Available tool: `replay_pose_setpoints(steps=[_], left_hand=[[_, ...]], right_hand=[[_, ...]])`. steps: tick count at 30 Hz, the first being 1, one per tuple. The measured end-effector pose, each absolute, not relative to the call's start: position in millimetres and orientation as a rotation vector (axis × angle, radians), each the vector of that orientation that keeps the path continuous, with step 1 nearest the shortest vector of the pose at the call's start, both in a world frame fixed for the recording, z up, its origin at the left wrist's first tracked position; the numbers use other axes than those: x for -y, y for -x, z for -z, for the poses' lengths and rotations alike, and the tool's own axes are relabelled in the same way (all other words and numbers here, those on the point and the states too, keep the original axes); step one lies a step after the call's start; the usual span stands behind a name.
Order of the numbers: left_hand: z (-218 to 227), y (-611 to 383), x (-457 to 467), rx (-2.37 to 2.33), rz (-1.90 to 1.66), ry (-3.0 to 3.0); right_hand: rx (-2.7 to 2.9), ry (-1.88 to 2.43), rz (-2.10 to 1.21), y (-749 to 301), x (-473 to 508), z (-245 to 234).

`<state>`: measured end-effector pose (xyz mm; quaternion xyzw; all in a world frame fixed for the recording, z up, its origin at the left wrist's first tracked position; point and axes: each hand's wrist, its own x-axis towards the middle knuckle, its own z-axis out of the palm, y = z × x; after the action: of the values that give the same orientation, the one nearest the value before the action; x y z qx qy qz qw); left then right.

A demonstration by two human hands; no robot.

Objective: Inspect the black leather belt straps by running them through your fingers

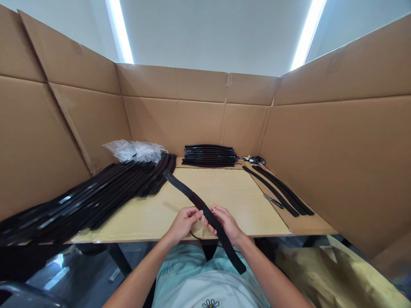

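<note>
A long, gently curved black strip [226, 244] is held slantwise over the table's front edge, its far end up to the left and its near end low over my lap. My left hand [186, 220] pinches its left edge near the middle with thumb and fingers. Around the right edge, just opposite, my right hand [224, 222] is closed, with some fingertips hidden behind the strip. Part of the strip's upper half looks shinier than the lower, matte half. A thin dark cord [194, 236] hangs just below my left hand; where it leads is hidden.
A big heap of black strips [105, 196] covers the left side, with clear plastic bags [135, 150] behind. Stacked strips [209, 156] lie at the back. On the right are loose strips [284, 192], scissors [274, 201] and tangled cords [256, 160]. Cardboard walls [199, 119] enclose the table [221, 182].
</note>
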<state>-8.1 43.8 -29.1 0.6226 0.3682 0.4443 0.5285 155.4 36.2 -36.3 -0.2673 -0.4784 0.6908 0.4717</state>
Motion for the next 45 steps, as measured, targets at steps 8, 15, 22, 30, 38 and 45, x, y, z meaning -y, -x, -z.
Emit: replay_pose_setpoints(steps=[8,15,22,30,38,45], left_hand=[[32,10,-46,-0.839,-1.087,-1.468],[33,11,-45,-0.847,-1.065,-1.437],[32,11,-42,-0.835,-1.02,-1.475],[31,10,-44,-0.927,-1.135,-1.485],[32,10,-44,-0.913,-1.131,-1.539],[31,11,-43,-0.902,-1.058,-1.522]], right_hand=[[1.23,0.639,-1.682,-157,-38,42],[1.259,0.695,-1.73,-158,-39,46],[1.293,0.658,-1.717,-156,-35,41],[1.135,0.616,-1.708,-157,-34,38],[1.234,0.648,-1.658,-155,-38,44],[1.234,0.697,-1.667,-154,-36,42]])
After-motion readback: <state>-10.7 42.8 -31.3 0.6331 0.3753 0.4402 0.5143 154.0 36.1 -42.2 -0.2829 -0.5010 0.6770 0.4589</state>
